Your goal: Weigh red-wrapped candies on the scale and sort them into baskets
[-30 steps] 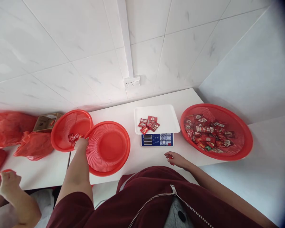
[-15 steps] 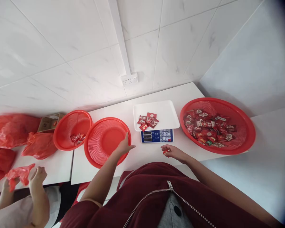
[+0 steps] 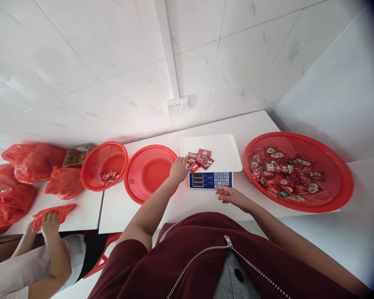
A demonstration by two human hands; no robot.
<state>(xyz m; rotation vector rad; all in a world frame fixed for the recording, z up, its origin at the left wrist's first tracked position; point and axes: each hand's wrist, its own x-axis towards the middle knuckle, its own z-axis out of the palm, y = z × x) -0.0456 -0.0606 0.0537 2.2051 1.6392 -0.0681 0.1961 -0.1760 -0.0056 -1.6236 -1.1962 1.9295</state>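
Observation:
My left hand (image 3: 180, 169) reaches to the left edge of the white weighing tray (image 3: 226, 151), its fingers out and touching or just beside several small red snack packets (image 3: 202, 159) piled there. The tray sits on a blue-faced digital scale (image 3: 210, 180). In front of the scale, my right hand (image 3: 235, 198) is closed with a small red packet (image 3: 223, 197) between its fingers, partly hidden. Below my left forearm stands a red mesh basket (image 3: 134, 176) with a bare bottom. To the right, a larger red basket (image 3: 341, 187) holds many similar packets.
Another red basket (image 3: 89, 176) with several packets stands at the left. Beyond it are a cardboard box (image 3: 73, 157) and filled red plastic bags (image 3: 34, 164). A co-worker's hands (image 3: 50, 224) hold a red bag (image 3: 65, 212). The tiled wall (image 3: 118, 62) runs behind the table.
My left hand has moved from the middle basket's rim to the packets on the tray. That basket sits slightly nearer the wall. The right hand stays near the scale; the co-worker's bag is stretched out flatter.

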